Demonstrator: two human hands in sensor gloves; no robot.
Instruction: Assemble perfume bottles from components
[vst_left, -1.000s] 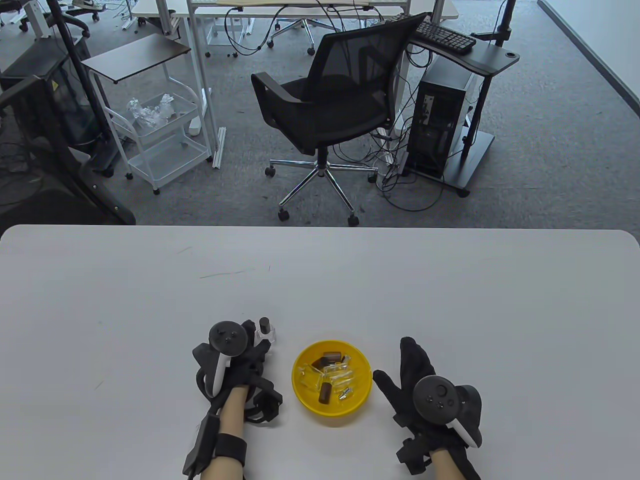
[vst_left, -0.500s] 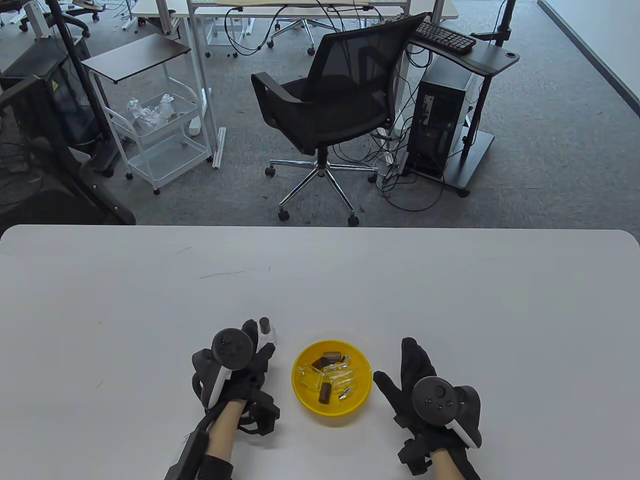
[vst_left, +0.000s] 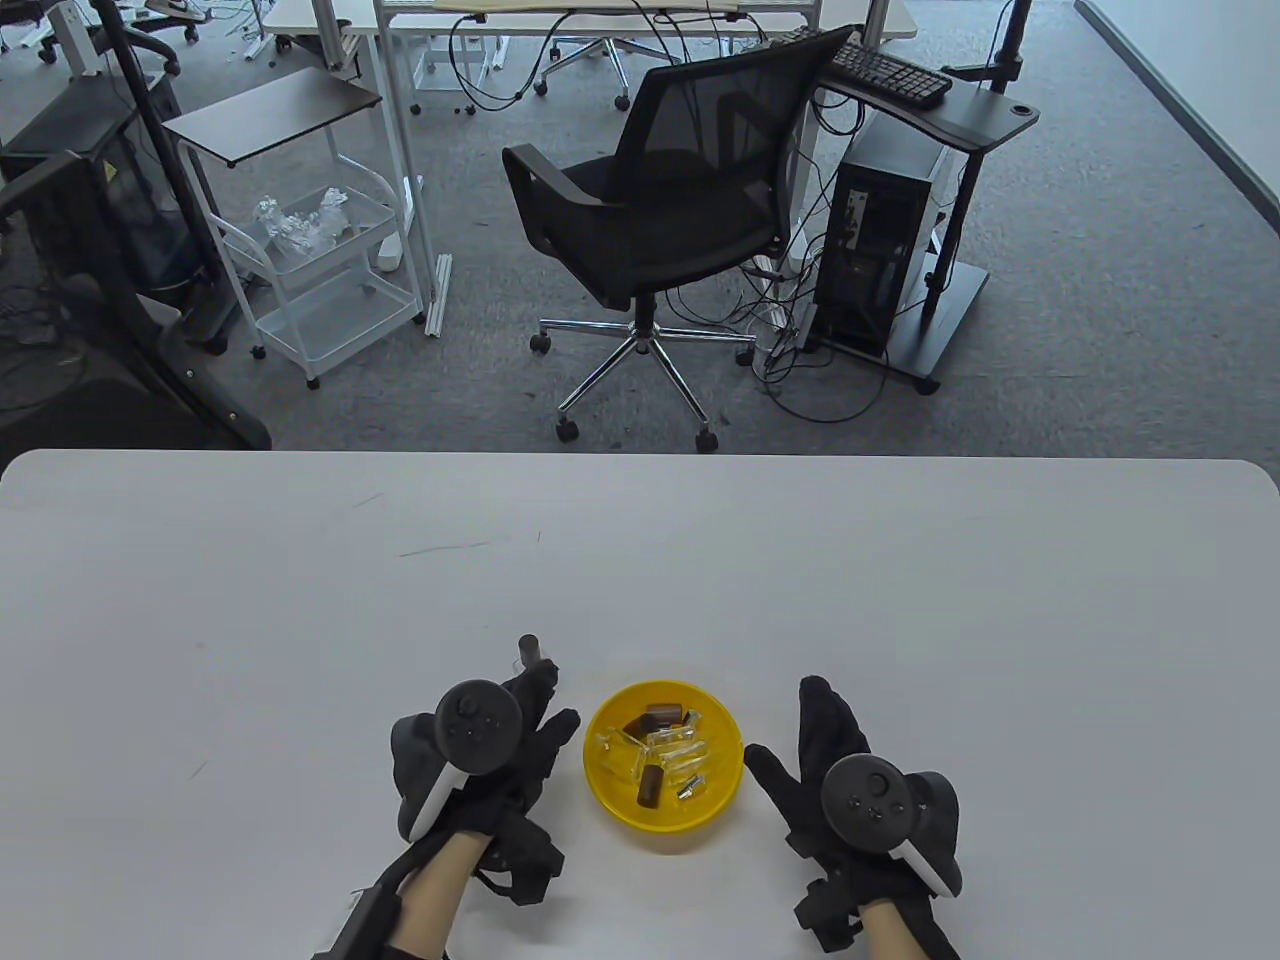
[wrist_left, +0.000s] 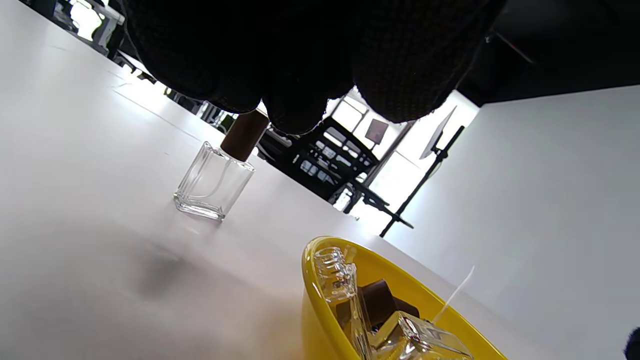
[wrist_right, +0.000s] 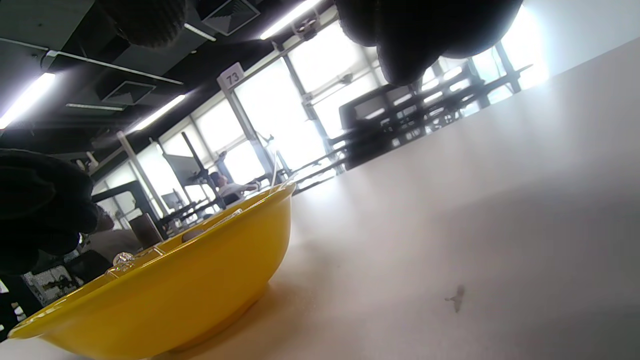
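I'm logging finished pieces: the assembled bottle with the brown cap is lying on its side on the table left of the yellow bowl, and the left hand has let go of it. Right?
Not quite. The assembled bottle stands upright on the table, brown cap on top, not on its side; the left wrist view shows it. The rest holds: it is left of the yellow bowl, and the left hand is not gripping it.

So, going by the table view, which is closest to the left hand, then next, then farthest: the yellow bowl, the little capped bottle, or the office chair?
1. Capped bottle, just beyond the left hand.
2. Yellow bowl, to its right.
3. Office chair, far off, past the table.
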